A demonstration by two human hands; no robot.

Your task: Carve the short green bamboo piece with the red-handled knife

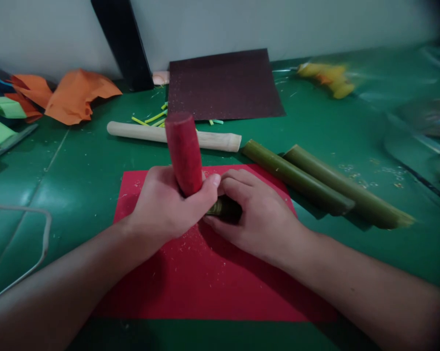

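Note:
My left hand (165, 202) is wrapped round the upright red wooden handle (184, 153) of a tool whose working end is hidden. Opposite it, my right hand (258, 209) is curled round a short green bamboo piece (225, 207), mostly covered by the fingers. The thumb of my left hand comes close to the right fingers above the bamboo; whether they touch, I cannot tell. Both hands are over a red sheet (205, 287) sprinkled with pale shavings.
A peeled pale stick (220, 140) lies behind my hands. To the right rest two green bamboo lengths (296, 178). Farther back are a dark sheet (225, 85), yellow-green strips (156, 117), crumpled orange paper (77, 97), a black upright object (125, 44) and a blurred yellow tool (326, 78).

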